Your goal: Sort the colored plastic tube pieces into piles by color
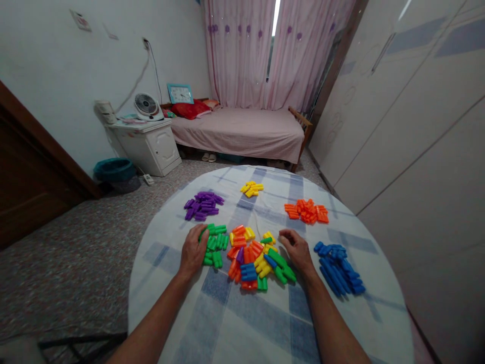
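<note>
My left hand [193, 250] is at the left edge of a pile of green plastic building blocks [217, 241]. Its fingers and thumb close on a green block there, partly hidden by the hand. Between my hands lies a mixed heap of orange, yellow, blue and green blocks [249, 272], with a purple one among them. My right hand [297, 248] hovers at the heap's right side, fingers bent and apart with nothing visible in them. Nearest its fingertips are yellow blocks [269, 236]; a long green piece [282, 264] lies just below it.
Sorted piles of purple blocks [204, 205], yellow blocks [251, 189], orange blocks [307, 211] and blue blocks [338, 268] ring the heap on a round table with a checked cloth [250, 333]. Beyond stand a bed [242, 126], a white cabinet [161, 146] and a bin [115, 172].
</note>
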`<action>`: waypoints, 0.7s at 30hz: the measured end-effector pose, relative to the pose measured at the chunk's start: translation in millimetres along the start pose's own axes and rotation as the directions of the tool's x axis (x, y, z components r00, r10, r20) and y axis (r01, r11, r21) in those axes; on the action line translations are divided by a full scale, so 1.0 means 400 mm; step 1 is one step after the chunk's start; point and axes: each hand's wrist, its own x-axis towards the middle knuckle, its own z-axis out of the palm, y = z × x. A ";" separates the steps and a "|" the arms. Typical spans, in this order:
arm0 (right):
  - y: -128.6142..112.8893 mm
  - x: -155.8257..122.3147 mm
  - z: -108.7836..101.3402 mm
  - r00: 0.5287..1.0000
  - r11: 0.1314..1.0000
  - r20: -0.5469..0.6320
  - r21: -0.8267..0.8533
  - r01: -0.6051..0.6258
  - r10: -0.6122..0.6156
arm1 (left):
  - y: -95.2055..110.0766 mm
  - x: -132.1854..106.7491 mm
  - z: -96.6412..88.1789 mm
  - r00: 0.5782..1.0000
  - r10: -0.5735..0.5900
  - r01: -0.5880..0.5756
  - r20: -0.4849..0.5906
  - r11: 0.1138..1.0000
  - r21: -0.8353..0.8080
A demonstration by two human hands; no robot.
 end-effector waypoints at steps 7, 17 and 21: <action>-0.001 0.014 -0.026 0.956 0.983 0.258 -0.071 0.167 -0.144 | 0.000 -0.006 0.002 0.995 -0.081 0.069 -0.062 0.983 -0.169; -0.061 0.077 -0.010 0.846 0.859 0.506 -0.343 0.379 -0.171 | -0.005 -0.006 0.004 0.996 -0.086 0.079 -0.030 0.979 -0.190; -0.051 0.109 -0.020 0.892 0.849 0.439 -0.426 0.313 -0.108 | -0.007 -0.007 0.007 0.997 -0.065 0.058 -0.036 0.985 -0.161</action>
